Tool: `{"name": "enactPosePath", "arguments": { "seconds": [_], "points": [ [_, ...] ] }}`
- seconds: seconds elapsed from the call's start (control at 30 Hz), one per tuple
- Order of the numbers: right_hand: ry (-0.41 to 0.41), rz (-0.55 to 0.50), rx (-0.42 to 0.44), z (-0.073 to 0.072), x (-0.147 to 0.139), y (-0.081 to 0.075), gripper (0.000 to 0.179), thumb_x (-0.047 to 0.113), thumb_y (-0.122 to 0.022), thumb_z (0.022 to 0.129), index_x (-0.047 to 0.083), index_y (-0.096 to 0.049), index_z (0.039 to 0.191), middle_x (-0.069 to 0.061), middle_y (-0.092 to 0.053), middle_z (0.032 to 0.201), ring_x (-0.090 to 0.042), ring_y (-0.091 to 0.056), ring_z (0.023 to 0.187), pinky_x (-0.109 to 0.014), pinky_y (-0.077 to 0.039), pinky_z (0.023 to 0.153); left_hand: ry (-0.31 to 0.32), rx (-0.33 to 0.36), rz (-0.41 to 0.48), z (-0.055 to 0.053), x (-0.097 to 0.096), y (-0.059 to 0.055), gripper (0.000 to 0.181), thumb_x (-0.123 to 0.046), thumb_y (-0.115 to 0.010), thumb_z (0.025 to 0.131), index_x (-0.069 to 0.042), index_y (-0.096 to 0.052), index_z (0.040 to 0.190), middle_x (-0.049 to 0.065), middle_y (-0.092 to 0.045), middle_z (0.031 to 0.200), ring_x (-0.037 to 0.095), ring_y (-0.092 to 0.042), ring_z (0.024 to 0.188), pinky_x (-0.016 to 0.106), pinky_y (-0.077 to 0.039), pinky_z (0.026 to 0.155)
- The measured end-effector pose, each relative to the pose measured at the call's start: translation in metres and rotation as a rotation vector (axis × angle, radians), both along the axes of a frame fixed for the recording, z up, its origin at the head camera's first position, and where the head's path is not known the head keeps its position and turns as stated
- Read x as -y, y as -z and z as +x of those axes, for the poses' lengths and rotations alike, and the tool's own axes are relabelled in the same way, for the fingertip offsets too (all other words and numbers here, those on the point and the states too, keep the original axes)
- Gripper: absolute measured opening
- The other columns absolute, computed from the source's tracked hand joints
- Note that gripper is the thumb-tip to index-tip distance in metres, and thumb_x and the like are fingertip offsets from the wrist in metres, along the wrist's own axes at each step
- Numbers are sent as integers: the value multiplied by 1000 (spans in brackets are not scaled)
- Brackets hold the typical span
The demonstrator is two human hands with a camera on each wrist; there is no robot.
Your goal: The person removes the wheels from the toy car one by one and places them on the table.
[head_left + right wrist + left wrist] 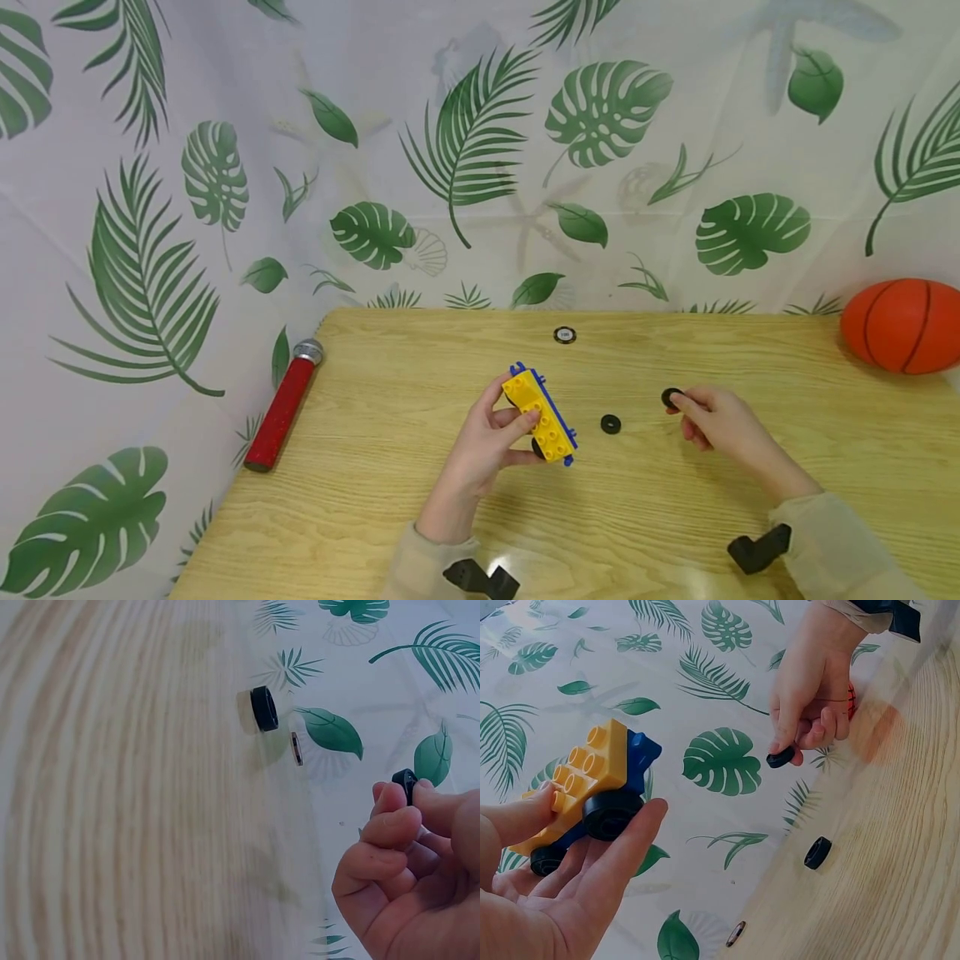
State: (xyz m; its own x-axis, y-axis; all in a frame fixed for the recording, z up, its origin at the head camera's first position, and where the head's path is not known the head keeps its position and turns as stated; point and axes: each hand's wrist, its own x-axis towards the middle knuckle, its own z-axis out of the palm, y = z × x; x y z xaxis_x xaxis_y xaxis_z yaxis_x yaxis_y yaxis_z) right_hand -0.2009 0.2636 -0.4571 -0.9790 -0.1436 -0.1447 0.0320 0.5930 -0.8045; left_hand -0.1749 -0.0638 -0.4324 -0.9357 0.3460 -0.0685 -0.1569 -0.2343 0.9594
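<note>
My left hand (483, 442) grips a toy car (546, 421) with a yellow studded top and a blue base, tilted above the table. In the left wrist view, two black wheels sit on the near side of the car (592, 776), and the thumb presses on its studs. Off to the right, my right hand (723, 425) pinches a small black toy wheel (672, 398) between thumb and fingers, clear of the tabletop. A second loose black wheel (611, 424) lies flat on the table between the two hands.
A black and white poker chip (565, 335) lies toward the table's back edge. At the left edge is a red microphone (283, 408), and an orange ball (903, 326) sits at the far right. A leaf-patterned cloth (495, 275) hangs behind the wooden table (420, 358).
</note>
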Motion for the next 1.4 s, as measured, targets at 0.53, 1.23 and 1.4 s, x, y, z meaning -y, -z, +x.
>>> {"name": "enactPosePath", "arguments": {
  "seconds": [0.53,1.23,1.4],
  "points": [
    [-50,72,-38,-4,-4,15,43,35,-45,106,-2,-61,90,-1,-54,60,-12,-46,48,-26,-42,45,-8,7,-3,2,0,-2,60,-6,-61,98,-21,-37,151,12,-71,109,19,-69,92,48,-62,72],
    [-51,46,102,-12,-9,30,41,28,-42,108,-5,-66,97,1,-54,57,-7,-43,43,-22,-37,40,-15,-6,8,1,-2,-1,59,-8,-61,98,-23,-38,150,12,-70,110,19,-69,94,48,-62,73],
    [-44,31,131,-12,-7,33,40,25,-41,108,-5,-65,97,2,-53,56,-7,-42,43,-22,-37,40,-24,3,-3,0,-1,0,58,-8,-61,98,-24,-39,150,13,-71,110,19,-69,93,48,-62,73]
  ]
}}
